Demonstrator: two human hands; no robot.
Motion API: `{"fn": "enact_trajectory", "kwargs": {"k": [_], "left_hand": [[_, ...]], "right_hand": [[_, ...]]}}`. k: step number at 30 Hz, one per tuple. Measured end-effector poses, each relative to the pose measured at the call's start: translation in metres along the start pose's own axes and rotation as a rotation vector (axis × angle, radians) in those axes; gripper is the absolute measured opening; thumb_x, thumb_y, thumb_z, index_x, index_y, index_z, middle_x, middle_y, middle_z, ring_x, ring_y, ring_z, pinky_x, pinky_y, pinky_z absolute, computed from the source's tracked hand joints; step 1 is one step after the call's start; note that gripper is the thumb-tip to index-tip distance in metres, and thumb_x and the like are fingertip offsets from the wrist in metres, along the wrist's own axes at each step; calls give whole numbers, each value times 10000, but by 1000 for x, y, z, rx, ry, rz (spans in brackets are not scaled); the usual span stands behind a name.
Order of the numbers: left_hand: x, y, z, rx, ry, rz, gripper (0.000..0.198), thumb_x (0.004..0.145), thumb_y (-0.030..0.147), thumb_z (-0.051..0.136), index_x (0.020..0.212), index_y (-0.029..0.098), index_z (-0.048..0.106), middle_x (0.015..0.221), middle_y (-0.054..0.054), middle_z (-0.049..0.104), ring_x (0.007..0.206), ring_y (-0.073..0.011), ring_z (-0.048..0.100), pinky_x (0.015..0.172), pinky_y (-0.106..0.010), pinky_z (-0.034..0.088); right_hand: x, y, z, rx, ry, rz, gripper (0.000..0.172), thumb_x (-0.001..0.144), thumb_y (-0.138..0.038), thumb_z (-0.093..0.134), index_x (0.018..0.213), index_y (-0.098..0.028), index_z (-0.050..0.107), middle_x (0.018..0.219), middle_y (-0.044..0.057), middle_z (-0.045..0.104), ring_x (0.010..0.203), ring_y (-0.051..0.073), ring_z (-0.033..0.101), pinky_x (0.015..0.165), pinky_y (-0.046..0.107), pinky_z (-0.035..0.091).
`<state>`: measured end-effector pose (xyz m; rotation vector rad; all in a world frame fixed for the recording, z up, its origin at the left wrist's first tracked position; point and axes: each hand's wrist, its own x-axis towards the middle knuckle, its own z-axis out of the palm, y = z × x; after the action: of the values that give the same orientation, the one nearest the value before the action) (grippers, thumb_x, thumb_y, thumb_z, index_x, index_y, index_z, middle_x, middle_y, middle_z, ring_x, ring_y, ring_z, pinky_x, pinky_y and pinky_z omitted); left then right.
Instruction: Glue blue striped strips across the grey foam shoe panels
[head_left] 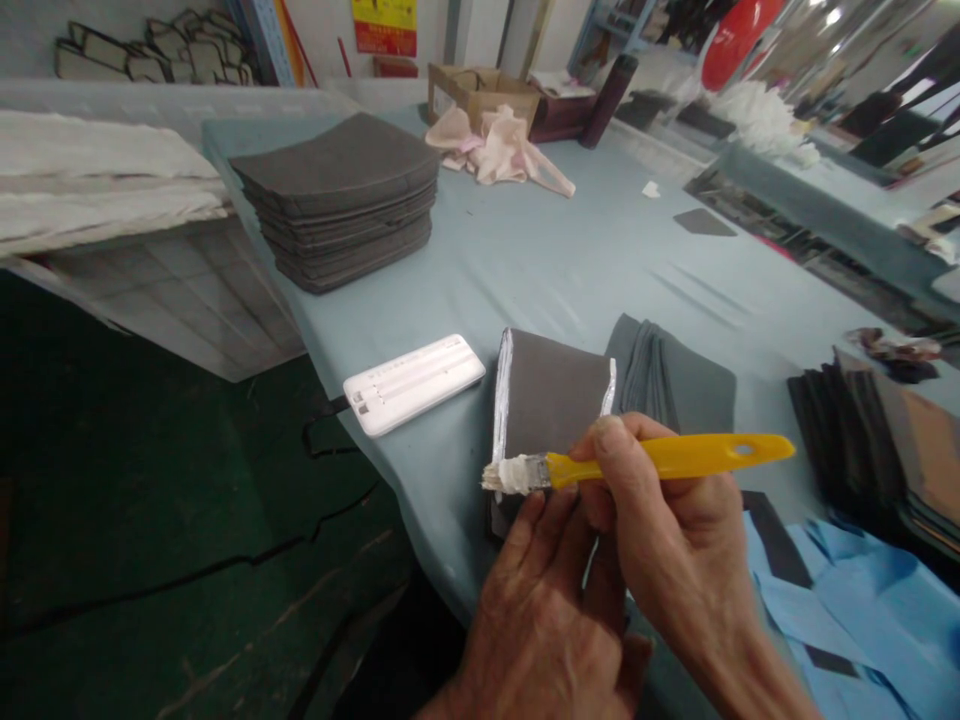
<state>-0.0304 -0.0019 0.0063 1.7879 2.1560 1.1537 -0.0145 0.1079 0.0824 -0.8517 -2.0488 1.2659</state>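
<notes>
Gripping a yellow-handled glue brush in closed fingers, the right hand holds white-caked bristles at a grey foam panel on the surface. The left hand's fingers curl at its near edge, grip unclear; a steady panel suits an even coat.

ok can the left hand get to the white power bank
Probably yes, once it lets go: the left hand seems to be holding the grey foam sheet from below, and the white power bank lies close by on the table cover, with only bare cover between them.
</notes>
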Motion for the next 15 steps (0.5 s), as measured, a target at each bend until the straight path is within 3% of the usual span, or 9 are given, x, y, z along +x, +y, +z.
{"fn": "enact_trajectory", "kwargs": {"k": [4, 8, 11, 13, 15], "left_hand": [[1, 1, -2, 54, 27, 25, 655, 1051, 303, 519, 1641, 60, 371, 1646, -143, 548, 1529, -304, 516, 1352, -459, 319], [1, 8, -7, 90, 94, 16, 624, 1057, 382, 542, 1586, 63, 456, 1595, -138, 605, 1510, -296, 539, 1310, -431, 392], [-9, 17, -12, 138, 180, 96, 455, 1062, 410, 559, 1406, 123, 641, 1459, -87, 722, 1429, -276, 622, 1229, -389, 493], [-18, 23, -20, 118, 234, 162, 246, 1074, 300, 561, 1231, 197, 720, 1307, -1, 801, 1304, -216, 709, 1161, -325, 544], [-23, 25, -35, -4, 224, 168, 203, 1078, 199, 530, 1099, 222, 730, 1106, 50, 838, 1084, -152, 781, 1042, -249, 597]], "right_hand": [[-6, 1, -2, 20, -16, 0, 545, 961, -659, 682, 654, -213, 623, 433, -49, 457, 366, 82, 381, 338, 196, 288], [-9, -1, -6, 81, 42, 5, 496, 950, -624, 726, 683, -213, 652, 461, -47, 485, 390, 92, 440, 380, 204, 365], [-8, 0, -15, 129, 177, -15, 400, 990, -529, 713, 740, -220, 676, 510, -46, 502, 438, 99, 454, 417, 221, 368], [-6, 3, -22, 151, 252, -34, 350, 1015, -466, 695, 767, -220, 688, 530, -42, 513, 461, 103, 448, 445, 240, 356], [-5, 8, -29, 180, 285, -56, 340, 1017, -455, 698, 775, -216, 696, 533, -39, 519, 469, 105, 441, 462, 259, 344]]}}
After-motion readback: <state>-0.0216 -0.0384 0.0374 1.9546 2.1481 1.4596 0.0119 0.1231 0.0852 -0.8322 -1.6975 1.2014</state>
